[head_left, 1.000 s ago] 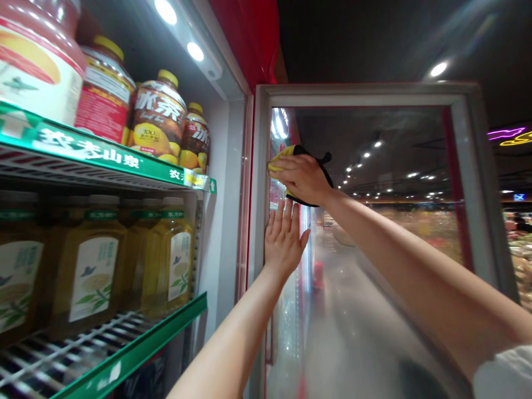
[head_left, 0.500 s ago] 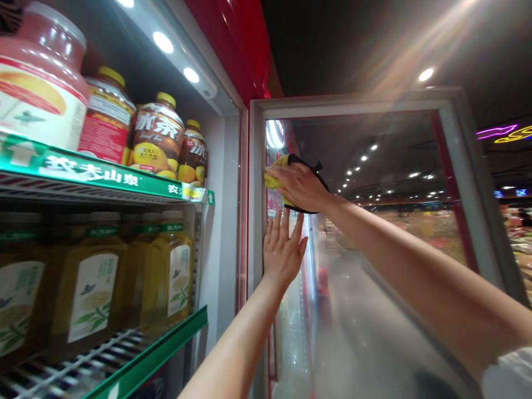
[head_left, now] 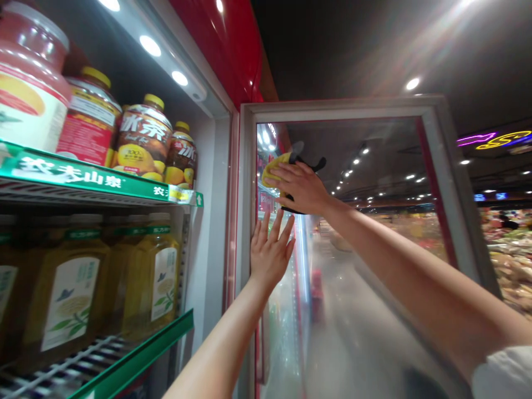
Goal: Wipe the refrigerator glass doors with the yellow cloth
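1. At far left, large bottles of pink and brown drinks [head_left: 143, 136] stand on the upper shelf behind a green label strip [head_left: 70, 173].
2. Below them, bottles of yellowish drink [head_left: 72, 293] stand on the wire shelf [head_left: 78, 363], which has a green front edge [head_left: 137, 354].
3. The left hand [head_left: 270, 252] lies against the door's hinge-side edge, its fingers extended and spread, just below the cloth.
4. The yellow-and-black cloth [head_left: 272, 170] is at the upper left of the door glass [head_left: 374, 144], partly under the right hand.
5. The right hand [head_left: 305, 185] covers the cloth, fingers extended and close together; whether the thumb pinches it, I cannot tell.
6. The door's grey frame [head_left: 457, 183] surrounds the glass.
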Demonstrator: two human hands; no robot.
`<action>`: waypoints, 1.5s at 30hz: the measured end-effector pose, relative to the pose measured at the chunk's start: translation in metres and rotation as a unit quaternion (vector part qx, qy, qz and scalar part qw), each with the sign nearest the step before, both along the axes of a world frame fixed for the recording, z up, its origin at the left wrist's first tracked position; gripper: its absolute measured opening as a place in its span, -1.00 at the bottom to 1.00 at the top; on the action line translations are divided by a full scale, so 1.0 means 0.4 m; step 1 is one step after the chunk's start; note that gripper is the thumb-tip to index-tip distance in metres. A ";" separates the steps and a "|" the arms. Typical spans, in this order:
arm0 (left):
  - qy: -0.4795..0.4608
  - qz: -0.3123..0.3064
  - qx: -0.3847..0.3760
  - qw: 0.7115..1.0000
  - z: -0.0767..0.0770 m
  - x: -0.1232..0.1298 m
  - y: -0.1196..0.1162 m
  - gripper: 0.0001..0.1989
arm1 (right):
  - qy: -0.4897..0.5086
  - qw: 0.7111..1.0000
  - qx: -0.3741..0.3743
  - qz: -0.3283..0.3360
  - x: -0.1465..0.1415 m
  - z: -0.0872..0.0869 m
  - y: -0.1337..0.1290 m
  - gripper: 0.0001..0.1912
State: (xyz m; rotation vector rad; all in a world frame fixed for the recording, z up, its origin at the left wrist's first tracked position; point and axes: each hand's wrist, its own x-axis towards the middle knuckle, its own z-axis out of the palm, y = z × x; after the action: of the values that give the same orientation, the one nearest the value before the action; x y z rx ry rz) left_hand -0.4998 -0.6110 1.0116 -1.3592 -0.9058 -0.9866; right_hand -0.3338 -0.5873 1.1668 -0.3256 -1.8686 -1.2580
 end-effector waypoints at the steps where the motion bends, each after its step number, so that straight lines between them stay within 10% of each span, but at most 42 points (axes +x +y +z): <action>1: 0.000 0.000 0.002 1.000 0.001 0.000 0.001 -0.29 | -0.018 1.000 0.002 -0.005 0.042 -0.004 0.007 -0.49; 5: -0.001 0.003 0.012 1.000 0.000 0.003 0.003 -0.30 | 0.077 0.996 -0.020 -0.027 0.188 0.018 0.046 -0.51; 9: -0.005 0.006 0.025 1.000 -0.001 0.020 0.000 -0.26 | 0.206 0.977 -0.047 -0.039 0.178 0.030 0.056 -0.53; 16: 0.019 0.001 -0.006 1.000 0.016 0.125 0.007 -0.30 | 0.025 0.997 -0.031 -0.072 0.249 -0.032 0.038 -0.54; 23: 0.046 -0.027 -0.036 0.998 0.036 0.227 0.027 -0.39 | 0.273 0.956 -0.056 -0.095 0.287 -0.027 0.055 -0.50; 30: 0.028 -0.055 -0.026 0.998 0.037 0.274 0.052 -0.35 | 0.127 0.986 -0.046 -0.096 0.385 -0.082 0.060 -0.48; 37: 0.014 -0.079 -0.015 0.997 0.035 0.285 0.064 -0.35 | 0.428 0.895 -0.061 -0.109 0.489 -0.083 0.108 -0.45; 45: 0.045 -0.102 -0.030 0.993 0.027 0.387 0.079 -0.35 | 0.270 0.951 -0.083 -0.126 0.468 -0.084 0.083 -0.46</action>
State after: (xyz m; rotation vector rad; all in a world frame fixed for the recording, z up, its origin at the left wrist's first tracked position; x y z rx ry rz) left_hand -0.3448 -0.5793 1.0223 -1.5585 -0.7448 -1.0508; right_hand -0.1464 -0.5539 1.1331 -0.9277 -1.4846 -1.0353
